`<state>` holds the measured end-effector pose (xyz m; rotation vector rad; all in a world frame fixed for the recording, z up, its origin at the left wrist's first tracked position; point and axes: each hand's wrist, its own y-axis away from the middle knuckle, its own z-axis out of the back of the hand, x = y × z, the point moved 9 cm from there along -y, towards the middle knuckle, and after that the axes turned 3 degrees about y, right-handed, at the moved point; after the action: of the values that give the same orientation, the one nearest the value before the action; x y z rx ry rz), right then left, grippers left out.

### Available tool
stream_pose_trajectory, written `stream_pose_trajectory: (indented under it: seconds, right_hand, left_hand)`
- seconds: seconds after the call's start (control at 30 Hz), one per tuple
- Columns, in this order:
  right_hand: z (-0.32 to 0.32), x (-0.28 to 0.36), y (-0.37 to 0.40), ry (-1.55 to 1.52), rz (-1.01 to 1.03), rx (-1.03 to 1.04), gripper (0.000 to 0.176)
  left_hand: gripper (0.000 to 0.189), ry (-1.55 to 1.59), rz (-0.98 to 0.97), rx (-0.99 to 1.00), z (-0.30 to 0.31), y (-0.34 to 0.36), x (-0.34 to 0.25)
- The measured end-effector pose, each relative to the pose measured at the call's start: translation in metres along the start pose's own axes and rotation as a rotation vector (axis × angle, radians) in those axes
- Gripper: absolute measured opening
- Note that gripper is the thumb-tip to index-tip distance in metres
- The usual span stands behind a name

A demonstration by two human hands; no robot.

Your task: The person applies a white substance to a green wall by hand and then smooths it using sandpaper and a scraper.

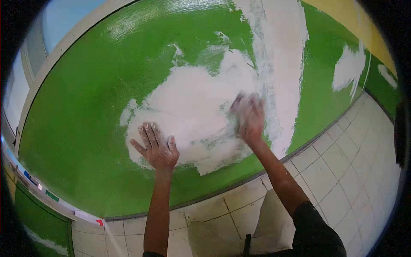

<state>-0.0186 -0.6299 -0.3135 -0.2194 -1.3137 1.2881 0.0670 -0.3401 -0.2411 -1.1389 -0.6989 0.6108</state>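
A green wall fills the view, with a large patch of white filler in its middle. My left hand lies flat on the lower left part of that patch, fingers spread, holding nothing. My right hand presses on the patch's right side and is blurred by motion. A dark edge shows under its fingers, but I cannot tell whether it is a held sheet. Both hands are dusted white.
A tall white filler streak runs up the wall to the right of my right hand, with smaller patches further right. Pale square tiles cover the surface below the green. A whitish cloth hangs at my waist.
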Motion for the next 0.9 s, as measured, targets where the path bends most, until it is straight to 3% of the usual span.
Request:
stream_pose_trajectory:
  seconds: [0.07,0.13,0.2,0.23,0.3,0.37,0.47,0.57,0.6,0.67,0.73,0.77,0.83,0.87,0.9]
  right_hand:
    - [0.083,0.112,-0.02,0.523,0.265,-0.797,0.041]
    - [0.052,0.104,-0.014,0.077,0.418,-0.79,0.046]
    - [-0.042,0.027,-0.002,-0.04,-0.122,-0.094,0.048]
    - [-0.03,0.099,0.042,0.528,0.528,-0.221,0.053]
    - [-0.043,0.084,0.102,0.562,0.497,0.205,0.058]
    - [-0.038,0.057,0.161,0.58,0.449,0.31,0.058]
    - [0.022,0.017,0.225,0.338,-0.01,-0.016,0.033]
    - [0.046,-0.042,0.297,0.088,-0.422,-0.287,0.033]
    - [0.047,-0.046,0.314,0.083,-0.419,-0.27,0.033]
    - [0.023,-0.082,0.365,-0.786,-0.767,-0.334,0.033]
    - [0.002,-0.107,0.416,-0.824,-0.863,-0.353,0.035]
    - [0.0,-0.115,0.43,-0.853,-0.959,-0.394,0.036]
    - [-0.003,-0.112,0.442,-0.989,-1.042,-0.315,0.036]
    - [-0.008,-0.099,0.448,-1.126,-1.125,-0.253,0.035]
    - [0.004,-0.079,0.434,-1.076,-1.119,-0.233,0.033]
  left_hand:
    - [0.062,0.004,0.0,-0.014,0.001,-0.001,-0.002]
    - [0.062,0.01,-0.007,-0.023,0.003,-0.002,-0.004]
    - [0.059,0.025,0.016,-0.037,0.005,-0.002,-0.002]
    - [0.059,0.022,0.014,-0.042,0.004,-0.002,-0.002]
    - [0.061,-0.001,0.002,0.009,0.003,0.0,-0.003]
    - [0.061,0.03,0.039,0.01,0.011,-0.006,-0.008]
    - [0.066,0.068,0.117,0.044,0.014,-0.031,-0.024]
    - [0.068,0.216,0.164,-0.039,0.019,-0.07,-0.065]
    - [0.066,0.206,0.152,-0.041,0.018,-0.078,-0.087]
    - [0.061,0.221,-0.099,0.156,-0.007,-0.067,-0.148]
    - [0.057,0.473,-0.468,0.452,-0.024,-0.031,-0.208]
    - [0.057,0.463,-0.452,0.455,-0.029,-0.015,-0.207]
    - [0.062,0.307,-0.872,0.492,-0.033,0.036,-0.231]
    - [0.062,0.297,-0.862,0.5,-0.036,0.037,-0.224]
    - [0.063,0.455,-0.703,0.582,-0.04,0.03,-0.203]
